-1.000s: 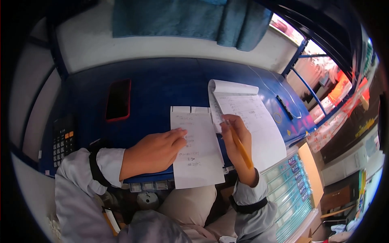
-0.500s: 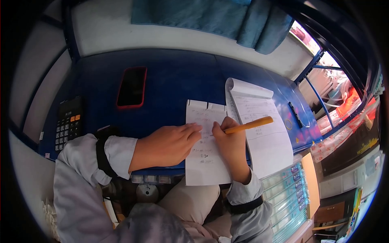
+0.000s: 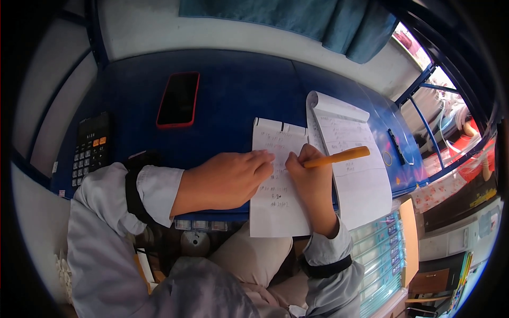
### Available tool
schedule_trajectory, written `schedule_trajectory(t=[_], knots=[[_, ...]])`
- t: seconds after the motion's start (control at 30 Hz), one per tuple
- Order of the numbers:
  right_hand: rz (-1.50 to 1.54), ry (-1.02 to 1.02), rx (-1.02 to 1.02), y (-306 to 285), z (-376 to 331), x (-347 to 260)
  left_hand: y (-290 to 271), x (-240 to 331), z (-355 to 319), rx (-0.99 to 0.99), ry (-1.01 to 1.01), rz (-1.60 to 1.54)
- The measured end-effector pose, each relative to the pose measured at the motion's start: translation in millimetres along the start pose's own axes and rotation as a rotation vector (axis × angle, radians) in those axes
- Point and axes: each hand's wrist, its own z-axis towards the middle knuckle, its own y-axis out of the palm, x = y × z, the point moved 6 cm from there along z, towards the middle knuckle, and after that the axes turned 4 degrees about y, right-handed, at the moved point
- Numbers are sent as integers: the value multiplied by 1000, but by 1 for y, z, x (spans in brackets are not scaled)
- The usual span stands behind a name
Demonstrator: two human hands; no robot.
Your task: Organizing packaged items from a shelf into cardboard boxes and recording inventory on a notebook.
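My right hand (image 3: 313, 177) is closed around an orange pen (image 3: 344, 156), its back end slanting up to the right. The writing tip is hidden behind my fingers, over a narrow white notepad (image 3: 270, 220) covered with handwritten lines. The lower end of the notepad hangs past the table edge above my lap. Palm down, my left hand (image 3: 225, 177) lies flat with its fingertips on the notepad's left part. A larger writing pad (image 3: 363, 196), its top sheets rolled back, lies right beside the notepad, partly behind my right hand.
On the blue table (image 3: 233, 95) lie a red-edged phone (image 3: 178, 100) and a black calculator (image 3: 91, 151) to the left. A black pen (image 3: 396, 147) lies at the right. Below the table's right side stands an open carton of clear-wrapped packs (image 3: 376, 259). Blue metal posts (image 3: 98, 34) frame the table.
The whole view has shifted, so the table and both hands appear slightly farther right and higher. My grip on the pen and my left hand's place on the notepad look much the same.
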Motion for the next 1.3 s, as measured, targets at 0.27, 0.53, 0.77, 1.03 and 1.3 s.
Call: schedule_trajectory(t=[0.27, 0.53, 0.77, 1.03, 1.3], knots=[[-72, -13, -20, 0, 2, -1, 1, -3, 1, -14, -21, -20], [326, 90, 32, -9, 1, 1, 1, -4, 0, -49, -87, -132], [158, -18, 8, -17, -4, 9, 7, -1, 14, -52, -64, -155], [141, 3, -53, -6, -1, -3, -19, 4, 14, -156, -127, -221], [191, 12, -31, -6, 0, 7, -7, 3, 17, -359, -277, -221]])
